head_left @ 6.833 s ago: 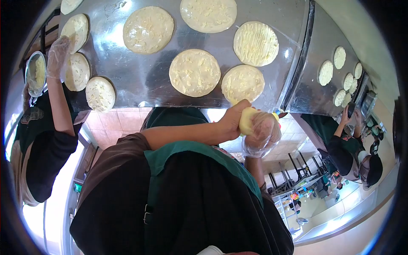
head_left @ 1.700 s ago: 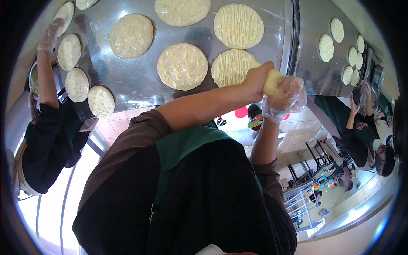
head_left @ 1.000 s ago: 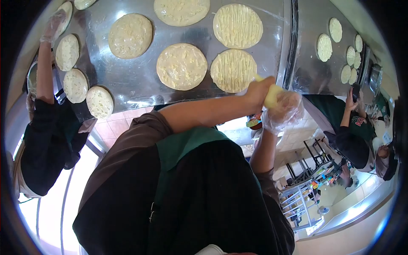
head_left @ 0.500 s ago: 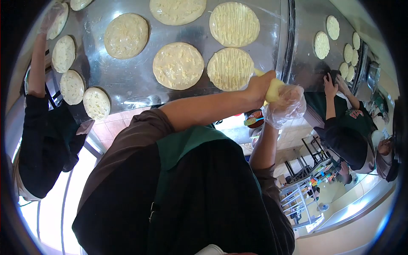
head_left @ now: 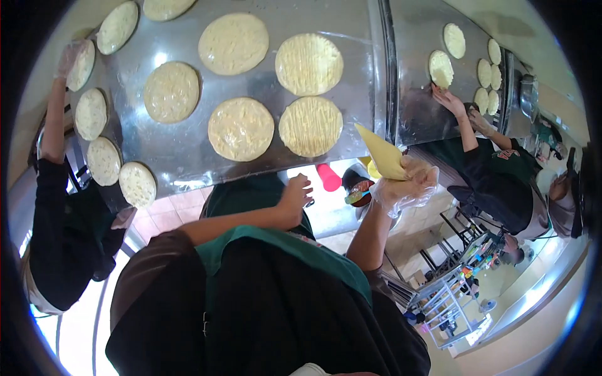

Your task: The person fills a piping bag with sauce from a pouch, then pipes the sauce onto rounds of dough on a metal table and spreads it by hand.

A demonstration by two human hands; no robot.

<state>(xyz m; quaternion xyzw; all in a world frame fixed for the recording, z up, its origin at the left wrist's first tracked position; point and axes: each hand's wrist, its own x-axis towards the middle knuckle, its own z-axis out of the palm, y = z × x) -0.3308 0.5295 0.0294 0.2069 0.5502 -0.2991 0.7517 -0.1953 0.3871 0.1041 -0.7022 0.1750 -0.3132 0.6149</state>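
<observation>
In the head view my right hand, in a clear plastic glove, is closed around a piping bag filled with something pale yellow. The bag's tip points up and left over the table's front edge. My left hand is bare and empty, its fingers loosely bent and apart, in front of the table edge. Nearest the bag lies a flat dough round with thin pale-yellow lines across it. Another striped round lies just behind it. To their left, a glossy dough round has lumpy pale bits on top.
A metal table bears several more rounds. At the left, a co-worker's gloved hand touches a round. Across a raised seam at the right, another co-worker's hand reaches a round. A red object is below the table edge.
My left hand has come off the piping bag and moved left and down. My right hand has drawn the bag back from the striped round. The right co-worker's hand has reached to a round.
</observation>
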